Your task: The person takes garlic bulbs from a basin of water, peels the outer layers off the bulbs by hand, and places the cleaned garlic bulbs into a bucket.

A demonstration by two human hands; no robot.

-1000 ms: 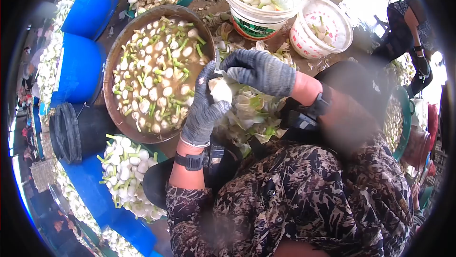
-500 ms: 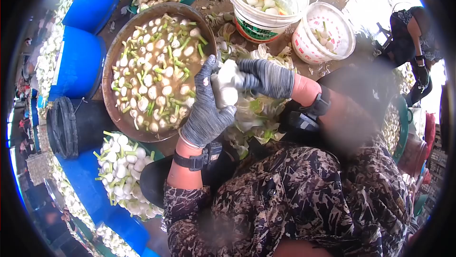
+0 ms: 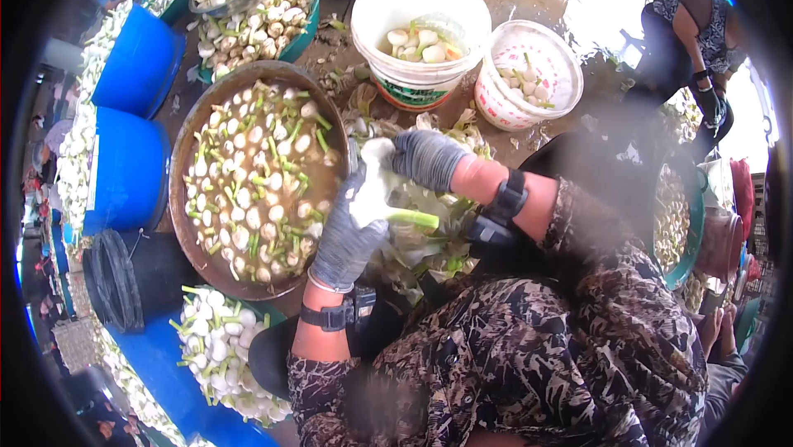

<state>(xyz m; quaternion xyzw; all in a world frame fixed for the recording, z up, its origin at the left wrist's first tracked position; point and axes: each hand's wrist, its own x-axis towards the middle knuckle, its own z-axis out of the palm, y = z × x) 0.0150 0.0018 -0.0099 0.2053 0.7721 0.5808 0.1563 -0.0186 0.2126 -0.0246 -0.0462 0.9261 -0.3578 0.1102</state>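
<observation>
My left hand [image 3: 347, 236], in a grey glove, is wrapped round a white bulb [image 3: 369, 199] whose green stem points right. My right hand [image 3: 425, 159], gloved too, is closed at the bulb's upper right, pinching whitish matter; glare hides its exact shape. Left of my hands stands a wide round basin [image 3: 180, 224] of murky water with floating bulbs [image 3: 239, 236] and green stems. Pale peeled leaves [image 3: 413, 261] lie below and behind my hands.
Ahead stand a white bucket [image 3: 421, 75] and a smaller red-patterned bucket [image 3: 529, 116], both holding bulbs. Blue tubs [image 3: 128, 170], a black bucket [image 3: 149, 282] and piled bulbs [image 3: 219, 340] are at left. Another person [image 3: 690, 42] bends at upper right.
The view has tilted up, so basin and buckets appear lower. The bulb in my left hand now shows a green stem to the right; my right hand has moved up along it.
</observation>
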